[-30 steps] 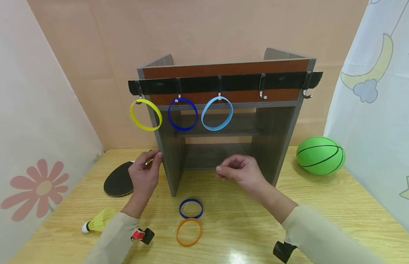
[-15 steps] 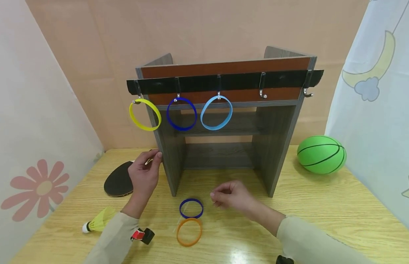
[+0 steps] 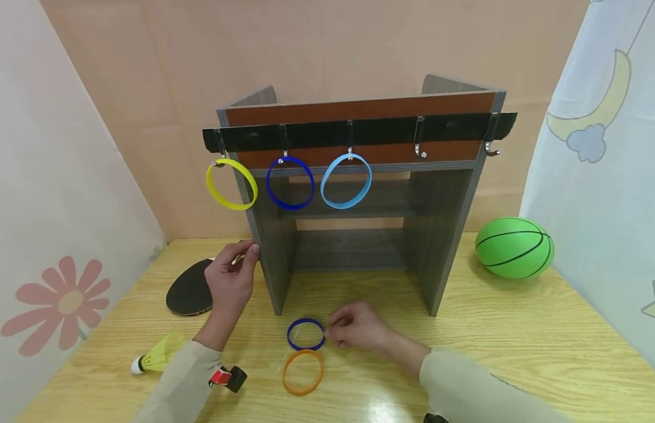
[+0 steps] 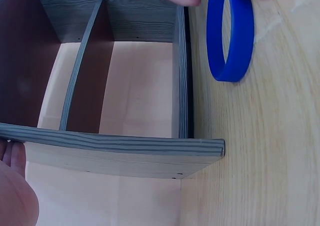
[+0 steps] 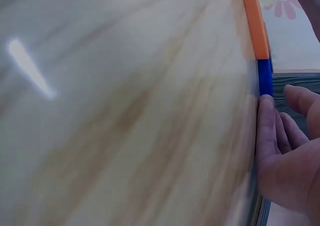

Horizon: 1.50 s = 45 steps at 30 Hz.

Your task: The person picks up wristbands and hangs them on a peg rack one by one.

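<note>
My left hand (image 3: 233, 276) grips the front edge of the grey wooden shelf's left side panel (image 3: 269, 264), thumb at the edge. Low over the table, my right hand (image 3: 359, 326) is at the right side of a dark blue silicone wristband (image 4: 242, 41). In the right wrist view a fingertip (image 5: 266, 102) meets the end of that band, while the thumb stands apart from it. An orange wristband (image 3: 302, 392) lies just in front, touching or overlapping the blue one. From the shelf's hooks hang a yellow wristband (image 3: 234, 205), another dark blue wristband (image 3: 290, 207) and a light blue wristband (image 3: 346, 206).
Two bare hooks, the inner hook (image 3: 420, 151) and the end hook (image 3: 492, 150), are at the right of the black strip (image 3: 390, 130). A black table tennis bat (image 3: 188, 291) and yellow shuttlecock (image 3: 160, 353) lie left. A green ball (image 3: 514, 248) sits right.
My right hand has come down and left from in front of the shelf opening to the blue wristband on the table. The left hand has stayed on the side panel.
</note>
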Each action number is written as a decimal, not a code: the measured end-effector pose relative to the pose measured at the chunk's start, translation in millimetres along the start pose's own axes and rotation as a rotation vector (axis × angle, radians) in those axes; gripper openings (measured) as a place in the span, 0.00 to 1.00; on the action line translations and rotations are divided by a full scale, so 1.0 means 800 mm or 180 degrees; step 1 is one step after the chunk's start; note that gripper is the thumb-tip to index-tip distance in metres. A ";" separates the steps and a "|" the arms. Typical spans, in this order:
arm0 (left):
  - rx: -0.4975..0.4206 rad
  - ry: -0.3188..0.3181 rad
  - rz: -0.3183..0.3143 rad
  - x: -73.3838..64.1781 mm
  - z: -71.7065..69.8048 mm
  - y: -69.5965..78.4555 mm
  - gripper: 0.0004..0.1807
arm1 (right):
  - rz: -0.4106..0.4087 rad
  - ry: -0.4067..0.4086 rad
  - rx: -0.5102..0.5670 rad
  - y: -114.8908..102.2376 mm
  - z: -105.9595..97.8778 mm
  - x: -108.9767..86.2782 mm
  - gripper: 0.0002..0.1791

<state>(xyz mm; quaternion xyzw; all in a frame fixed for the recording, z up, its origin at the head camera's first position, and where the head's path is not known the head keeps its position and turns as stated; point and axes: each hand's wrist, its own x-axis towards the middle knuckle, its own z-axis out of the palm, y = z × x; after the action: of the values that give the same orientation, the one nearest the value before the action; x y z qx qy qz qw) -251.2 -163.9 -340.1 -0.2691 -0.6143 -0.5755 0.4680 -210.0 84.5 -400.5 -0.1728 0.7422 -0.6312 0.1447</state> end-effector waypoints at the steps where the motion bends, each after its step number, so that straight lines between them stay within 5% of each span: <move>1: -0.0011 0.0004 0.0000 0.000 0.000 0.000 0.07 | -0.0017 0.0015 -0.0022 0.001 0.002 0.002 0.13; 8: -0.0076 0.0013 -0.0030 0.000 0.000 0.001 0.06 | -0.0121 0.0029 -0.0108 0.001 0.014 0.009 0.12; 17: -0.0077 -0.0014 -0.0063 0.000 -0.001 -0.002 0.06 | 0.0176 0.0116 -0.0073 -0.001 0.022 0.013 0.09; 30: -0.0029 -0.0032 -0.0022 0.000 -0.001 -0.003 0.08 | 0.0337 0.0174 -0.0515 -0.012 0.025 0.017 0.06; 45: -0.0061 -0.0025 -0.0012 -0.001 -0.002 -0.005 0.07 | 0.0359 0.0317 -0.0087 -0.010 0.011 0.004 0.06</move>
<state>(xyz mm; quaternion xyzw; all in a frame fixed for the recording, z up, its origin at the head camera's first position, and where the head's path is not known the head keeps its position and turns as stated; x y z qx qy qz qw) -253.9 -166.0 -342.9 -0.2747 -0.6111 -0.5812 0.4619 -208.2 73.9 -394.4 -0.1011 0.7655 -0.6197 0.1406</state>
